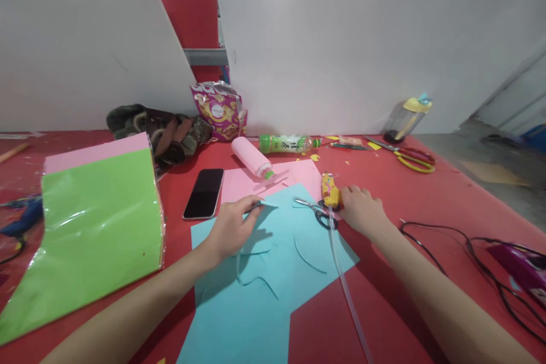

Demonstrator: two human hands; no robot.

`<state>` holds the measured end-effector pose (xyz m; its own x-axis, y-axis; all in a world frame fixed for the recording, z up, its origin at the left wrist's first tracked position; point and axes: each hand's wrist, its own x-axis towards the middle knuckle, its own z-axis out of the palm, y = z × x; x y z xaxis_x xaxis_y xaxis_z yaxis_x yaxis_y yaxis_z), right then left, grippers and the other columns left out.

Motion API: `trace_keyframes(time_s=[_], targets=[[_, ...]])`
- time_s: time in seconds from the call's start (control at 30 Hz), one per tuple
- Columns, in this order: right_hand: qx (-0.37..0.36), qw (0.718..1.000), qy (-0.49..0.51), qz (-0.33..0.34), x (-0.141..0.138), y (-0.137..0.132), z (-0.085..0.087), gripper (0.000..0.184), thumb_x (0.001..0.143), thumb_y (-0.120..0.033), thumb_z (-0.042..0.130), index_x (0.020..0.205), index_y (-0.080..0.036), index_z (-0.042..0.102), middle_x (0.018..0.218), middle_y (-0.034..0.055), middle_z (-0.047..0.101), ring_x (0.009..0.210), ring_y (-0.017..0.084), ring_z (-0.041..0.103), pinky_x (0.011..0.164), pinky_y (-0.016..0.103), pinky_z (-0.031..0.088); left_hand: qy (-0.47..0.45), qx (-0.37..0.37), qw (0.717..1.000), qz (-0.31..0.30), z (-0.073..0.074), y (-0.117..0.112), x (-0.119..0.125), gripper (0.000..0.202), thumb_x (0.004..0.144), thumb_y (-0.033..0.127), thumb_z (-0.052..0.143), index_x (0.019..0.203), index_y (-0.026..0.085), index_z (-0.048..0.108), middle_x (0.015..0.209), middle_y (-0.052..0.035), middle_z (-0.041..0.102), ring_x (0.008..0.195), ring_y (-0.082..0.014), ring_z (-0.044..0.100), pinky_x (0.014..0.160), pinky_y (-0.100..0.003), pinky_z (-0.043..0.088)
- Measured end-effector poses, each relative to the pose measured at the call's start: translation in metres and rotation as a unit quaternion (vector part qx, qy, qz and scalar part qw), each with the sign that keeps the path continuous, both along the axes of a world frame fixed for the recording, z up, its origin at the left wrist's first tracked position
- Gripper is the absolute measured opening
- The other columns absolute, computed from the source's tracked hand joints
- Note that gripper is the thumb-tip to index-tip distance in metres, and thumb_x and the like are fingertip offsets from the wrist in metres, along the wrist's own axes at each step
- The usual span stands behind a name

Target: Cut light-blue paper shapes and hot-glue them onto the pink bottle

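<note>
My left hand [234, 224] is closed in a pinch over the blue sheets, with a small piece of light blue paper [268, 205] between thumb and fingers. To the right, my right hand [360, 207] has its fingers around the handle side of a yellow hot glue gun [329, 189]; its fingertips are partly hidden. A long translucent glue stick [347, 290] trails from the gun towards me. Dark-handled scissors [318, 211] lie partly under the gun on the light blue paper sheets [273, 318]. Thin curled blue strips [258, 280] rest on those sheets.
A phone [203, 193] and a pink-wrapped bottle [251, 156] on pink paper lie beyond my left hand. Green paper in plastic [102, 216] is at left. Behind are a green bottle [285, 143], snack bag [219, 111] and white partition [362, 57]. Black cable [464, 233] runs at right.
</note>
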<state>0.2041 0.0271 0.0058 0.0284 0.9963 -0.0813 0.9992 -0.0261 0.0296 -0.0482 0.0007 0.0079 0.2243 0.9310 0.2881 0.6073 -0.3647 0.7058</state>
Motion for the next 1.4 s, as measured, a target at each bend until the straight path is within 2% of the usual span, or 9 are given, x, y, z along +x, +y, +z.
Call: trace_keyframes(time_s=[0.1,0.2,0.43,0.6,0.7,0.83,0.93,1.17,1.4], targets=[[-0.008,1.000,0.007,-0.017,0.006,-0.001,-0.012,0.029,0.075,-0.012,0.046,0.104,-0.013,0.048,0.099,0.0186,0.054,0.093,0.032,0.052,0.064,0.037,0.040,0.010,0.016,1.000,-0.006,-0.002,0.002,-0.002,0.018,0.078,0.023,0.044,0.078,0.018,0.060,0.070,-0.0009,0.067,0.063,-0.0157,0.061,0.059,-0.021,0.044],[-0.007,0.999,0.043,-0.018,0.011,0.004,-0.020,0.031,0.074,-0.009,0.044,0.105,-0.013,0.048,0.098,0.0183,0.056,0.091,0.030,0.053,0.064,0.035,0.040,0.017,0.017,1.000,-0.006,-0.004,0.003,-0.003,0.018,0.078,0.023,0.044,0.079,0.018,0.061,0.072,-0.0013,0.067,0.067,-0.0168,0.062,0.061,-0.022,0.044],[0.055,0.977,0.204,-0.025,0.012,0.010,-0.012,0.033,0.069,-0.010,0.042,0.102,-0.012,0.050,0.090,0.0145,0.061,0.083,0.027,0.057,0.062,0.031,0.039,-0.013,0.010,1.000,0.010,-0.008,0.006,-0.003,0.016,0.077,0.023,0.047,0.079,0.019,0.063,0.071,-0.0013,0.068,0.067,-0.0175,0.063,0.061,-0.023,0.046],[0.032,0.906,0.421,-0.017,0.000,0.004,-0.008,0.020,0.064,-0.013,0.040,0.078,-0.018,0.054,0.060,0.0030,0.056,0.053,0.018,0.055,0.049,0.028,0.040,-0.056,0.019,0.998,0.032,-0.011,0.009,-0.005,0.014,0.073,0.023,0.052,0.076,0.020,0.065,0.069,-0.0012,0.068,0.063,-0.0174,0.061,0.060,-0.025,0.046],[-0.008,0.862,0.507,0.008,-0.006,-0.002,-0.011,0.022,0.058,-0.013,0.040,0.075,-0.018,0.053,0.054,-0.0010,0.049,0.043,0.013,0.047,0.043,0.026,0.038,-0.073,0.031,0.996,0.043,-0.012,0.012,-0.006,0.013,0.070,0.022,0.054,0.073,0.021,0.067,0.071,-0.0028,0.069,0.063,-0.0189,0.061,0.061,-0.028,0.047],[-0.052,0.815,0.575,0.040,-0.014,-0.010,-0.014,0.012,0.059,-0.017,0.045,0.070,-0.017,0.051,0.047,-0.0051,0.042,0.040,0.010,0.040,0.040,0.024,0.035,-0.054,0.056,0.996,0.040,-0.013,0.015,-0.007,0.015,0.072,0.021,0.052,0.072,0.019,0.066,0.077,-0.0059,0.068,0.073,-0.0202,0.061,0.066,-0.029,0.047],[-0.078,0.795,0.600,0.047,-0.020,-0.017,-0.015,0.015,0.064,-0.023,0.051,0.078,-0.018,0.052,0.047,-0.0067,0.041,0.040,0.009,0.039,0.040,0.024,0.034,-0.026,0.084,0.995,0.038,-0.012,0.016,-0.009,0.017,0.073,0.020,0.050,0.073,0.017,0.066,0.076,-0.0074,0.065,0.072,-0.0186,0.060,0.065,-0.028,0.047],[-0.091,0.785,0.609,0.067,-0.031,-0.032,-0.013,0.011,0.067,-0.029,0.055,0.074,-0.022,0.053,0.051,-0.0041,0.046,0.043,0.011,0.042,0.041,0.026,0.036,-0.003,0.115,0.993,0.028,-0.013,0.016,-0.008,0.018,0.075,0.015,0.050,0.076,0.017,0.067,0.072,-0.0055,0.062,0.067,-0.0154,0.058,0.061,-0.024,0.046],[-0.037,0.815,0.559,0.149,-0.037,-0.034,-0.011,0.010,0.069,-0.028,0.052,0.076,-0.021,0.054,0.059,-0.0013,0.054,0.049,0.012,0.048,0.043,0.025,0.042,0.032,0.203,0.978,0.012,-0.017,0.014,-0.008,0.011,0.076,0.015,0.054,0.074,0.015,0.065,0.070,-0.0054,0.065,0.066,-0.0159,0.059,0.061,-0.026,0.046]])
